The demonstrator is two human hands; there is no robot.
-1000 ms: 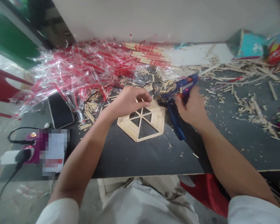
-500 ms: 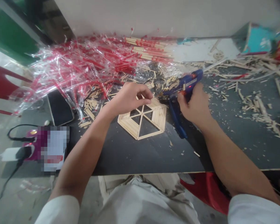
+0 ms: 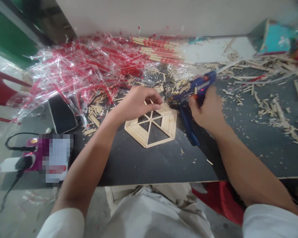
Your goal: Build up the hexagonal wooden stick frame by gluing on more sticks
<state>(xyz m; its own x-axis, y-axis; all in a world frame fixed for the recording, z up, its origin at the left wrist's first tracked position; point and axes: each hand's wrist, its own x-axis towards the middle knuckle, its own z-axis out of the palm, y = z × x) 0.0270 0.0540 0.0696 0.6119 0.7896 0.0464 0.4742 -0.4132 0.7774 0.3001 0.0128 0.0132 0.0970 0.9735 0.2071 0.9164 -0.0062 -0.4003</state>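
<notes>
A hexagonal frame of thin wooden sticks (image 3: 169, 125) lies flat on the dark table, with spokes crossing at its centre and some of its wedges filled by rows of sticks. My left hand (image 3: 142, 102) is over its far left side, thumb and fingertips brought together in a pinch; whatever may be between them is too small to make out. To the right, my right hand (image 3: 208, 110) grips a blue hot glue gun (image 3: 200, 86), its nozzle pointing left at the frame's far edge near my left fingertips. A red light glows on the gun, and a clear glue stick protrudes from its back.
Red-and-clear plastic wrappers (image 3: 89, 69) heap up at the back left, beside bundled sticks (image 3: 161, 53). Cut stick pieces (image 3: 275, 112) litter the right side. A phone (image 3: 62, 114) and a purple power strip (image 3: 34, 153) with cables are at left. A turquoise box (image 3: 276, 38) stands back right.
The view has shifted very slightly. Both hands, the glue gun and the stick frame keep practically the same positions.
</notes>
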